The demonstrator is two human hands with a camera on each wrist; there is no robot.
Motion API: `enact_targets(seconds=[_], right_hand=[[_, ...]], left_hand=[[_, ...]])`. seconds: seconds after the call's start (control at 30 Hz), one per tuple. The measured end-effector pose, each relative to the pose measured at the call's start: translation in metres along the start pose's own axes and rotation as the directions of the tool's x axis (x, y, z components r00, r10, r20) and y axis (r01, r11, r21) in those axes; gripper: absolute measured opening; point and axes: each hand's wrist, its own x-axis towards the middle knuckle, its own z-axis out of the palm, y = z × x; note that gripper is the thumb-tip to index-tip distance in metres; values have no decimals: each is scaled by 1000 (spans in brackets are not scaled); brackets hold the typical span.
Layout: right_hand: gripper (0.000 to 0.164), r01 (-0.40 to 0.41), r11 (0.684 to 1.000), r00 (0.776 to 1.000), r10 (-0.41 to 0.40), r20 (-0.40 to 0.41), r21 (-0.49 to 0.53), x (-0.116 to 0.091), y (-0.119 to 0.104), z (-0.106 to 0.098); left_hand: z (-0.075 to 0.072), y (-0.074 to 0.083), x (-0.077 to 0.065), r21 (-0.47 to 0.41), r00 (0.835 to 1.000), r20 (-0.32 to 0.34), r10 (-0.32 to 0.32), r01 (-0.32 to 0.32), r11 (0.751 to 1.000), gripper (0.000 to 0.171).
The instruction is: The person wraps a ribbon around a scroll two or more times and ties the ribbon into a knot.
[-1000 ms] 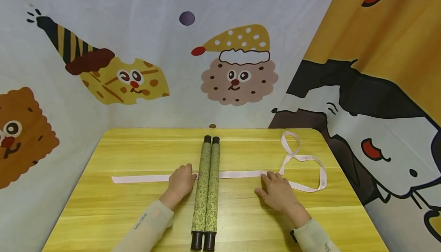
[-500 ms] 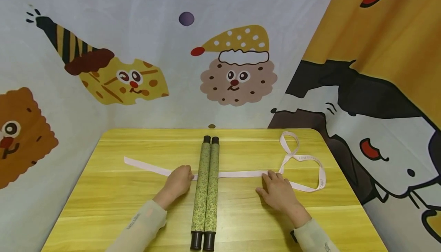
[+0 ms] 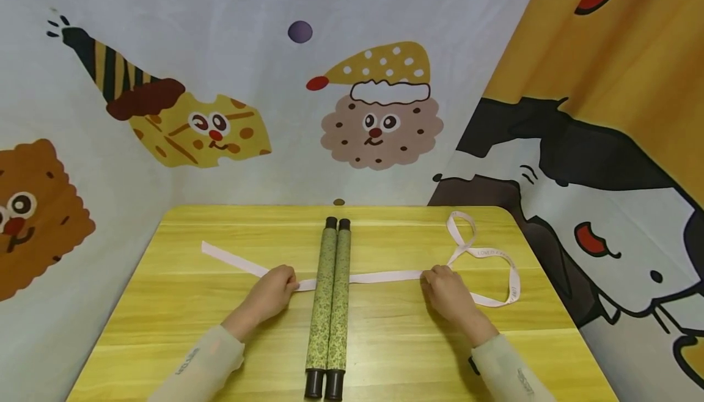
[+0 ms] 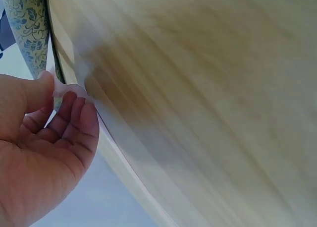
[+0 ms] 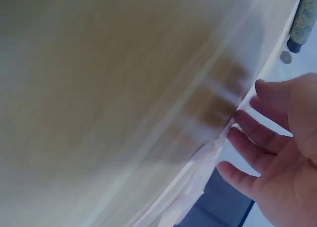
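Note:
Two rolled scrolls, a left one (image 3: 323, 298) and a right one (image 3: 340, 298), lie side by side on the wooden table (image 3: 396, 353). Both have green patterned covers and black end caps. A pale pink ribbon (image 3: 385, 277) passes crosswise under them. Left of the scrolls, my left hand (image 3: 268, 295) pinches the ribbon between thumb and fingers; its free end slants away to the far left. On the other side my right hand (image 3: 450, 295) has its fingertips on the ribbon, thumb close to the index finger in the right wrist view. Beyond it the ribbon trails in loops.
Behind the table hangs a white cloth (image 3: 297, 145) printed with cartoon food. A yellow curtain-like part (image 3: 550, 41) and a large cartoon figure fill the right side. The table's far edge lies just past the scrolls' upper ends.
My left hand has drawn back left from the scrolls, and the ribbon's free end has swung away from me. My right hand's fingers have drawn in from a flatter pose on the ribbon.

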Motion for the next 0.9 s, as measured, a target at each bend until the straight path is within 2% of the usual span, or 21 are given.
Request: enact_targets(seconds=[0.1, 0.2, 0.4, 0.57, 0.73, 0.9], right_hand=[[14, 27, 1000, 998, -27, -52, -6, 4, 7, 3], [16, 15, 1000, 998, -16, -54, -23, 6, 11, 4], [10, -32, 997, 999, 33, 6, -74, 7, 12, -1], [1, -81, 995, 995, 85, 56, -65, 7, 12, -8], [8, -131, 990, 986, 136, 91, -60, 3, 17, -10], [7, -146, 988, 985, 149, 92, -46, -1, 22, -9]], left_hand=[[-1, -2, -2, -12, 1000, 11, -4, 4, 1000, 25], [-1, -4, -3, -16, 1000, 13, -3, 3, 1000, 25], [-4, -11, -5, -14, 1000, -5, -14, 14, 1000, 24], [-10, -16, -8, -24, 1000, -10, -28, 28, 999, 23], [-16, -23, -11, -29, 999, -7, -32, 32, 999, 24], [-24, -32, -15, -63, 999, -16, -31, 30, 998, 23]])
